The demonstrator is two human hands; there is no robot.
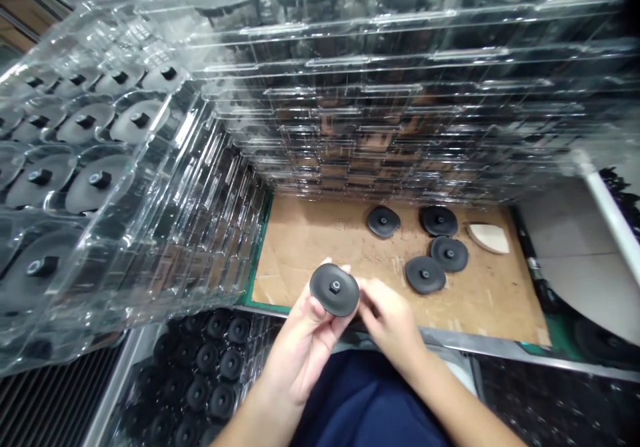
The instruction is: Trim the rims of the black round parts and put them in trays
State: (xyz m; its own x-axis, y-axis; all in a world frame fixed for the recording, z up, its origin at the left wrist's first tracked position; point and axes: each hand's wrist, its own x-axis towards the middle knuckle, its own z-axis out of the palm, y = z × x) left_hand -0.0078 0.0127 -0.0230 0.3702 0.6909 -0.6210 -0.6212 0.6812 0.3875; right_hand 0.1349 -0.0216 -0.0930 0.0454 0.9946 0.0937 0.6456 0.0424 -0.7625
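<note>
Clear tray stacks edging cardboard, black disc in left fingers

In front of me is a workbench with a green top, mostly covered by a scuffed brown cardboard sheet and finished with a metal front edge. Stacked clear plastic trays wall in its back and left, catching white light in sharp glints. A pale curved panel stands at the right, dark ridged slats at lower left.
</note>
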